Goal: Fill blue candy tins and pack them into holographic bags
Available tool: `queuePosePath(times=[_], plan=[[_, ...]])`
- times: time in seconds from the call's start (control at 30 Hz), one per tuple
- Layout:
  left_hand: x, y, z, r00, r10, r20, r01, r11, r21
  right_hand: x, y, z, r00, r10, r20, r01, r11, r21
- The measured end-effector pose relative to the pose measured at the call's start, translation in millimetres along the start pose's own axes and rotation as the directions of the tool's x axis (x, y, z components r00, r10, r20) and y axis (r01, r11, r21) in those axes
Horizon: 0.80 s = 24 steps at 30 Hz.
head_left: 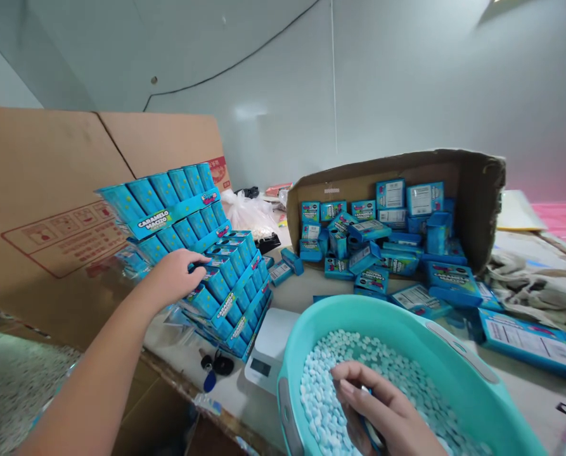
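My left hand (180,275) reaches to a stack of blue caramel boxes (223,275) in display trays, its fingers and thumb closed at the top of one small box. The fingertips are partly hidden among the boxes. Over the turquoise tub (342,310) is my right hand (378,405), fingers curled around something with a bluish, shiny edge that I cannot make out. Pale blue candies (321,380) cover the tub's bottom below this hand.
A tipped cardboard carton (477,209) spills blue boxes onto the table behind the tub. Beside the tub sits a white scale (276,339), with keys (209,364) near the table edge. A large carton (40,190) stands left; a cloth (530,285) lies right.
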State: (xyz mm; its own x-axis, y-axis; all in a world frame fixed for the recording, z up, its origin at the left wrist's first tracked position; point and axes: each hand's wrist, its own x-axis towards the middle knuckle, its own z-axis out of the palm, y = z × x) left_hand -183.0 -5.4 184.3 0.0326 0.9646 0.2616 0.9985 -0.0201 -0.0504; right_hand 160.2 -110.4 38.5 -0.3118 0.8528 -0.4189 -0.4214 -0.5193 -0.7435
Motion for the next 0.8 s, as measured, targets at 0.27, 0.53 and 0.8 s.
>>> queuePosePath(times=[0.27,0.53,0.8], plan=[[2,5,4.4,1.0,0.011,-0.029,-0.012,1.0,-0.02,-3,2,6,0.997,-0.013,0.078,0.007,0.997,0.072],[-85,139,7.2,0.909,0.337,-0.244,-0.412,0.818,-0.402,-5,17,4,0.983,-0.14,0.117,0.155,0.979,-0.136],[-112,195,48.7,0.857,0.5,0.123,-0.171,0.501,-0.848,3,36,-12,0.839,-0.495,0.226,0.535,0.672,-0.513]])
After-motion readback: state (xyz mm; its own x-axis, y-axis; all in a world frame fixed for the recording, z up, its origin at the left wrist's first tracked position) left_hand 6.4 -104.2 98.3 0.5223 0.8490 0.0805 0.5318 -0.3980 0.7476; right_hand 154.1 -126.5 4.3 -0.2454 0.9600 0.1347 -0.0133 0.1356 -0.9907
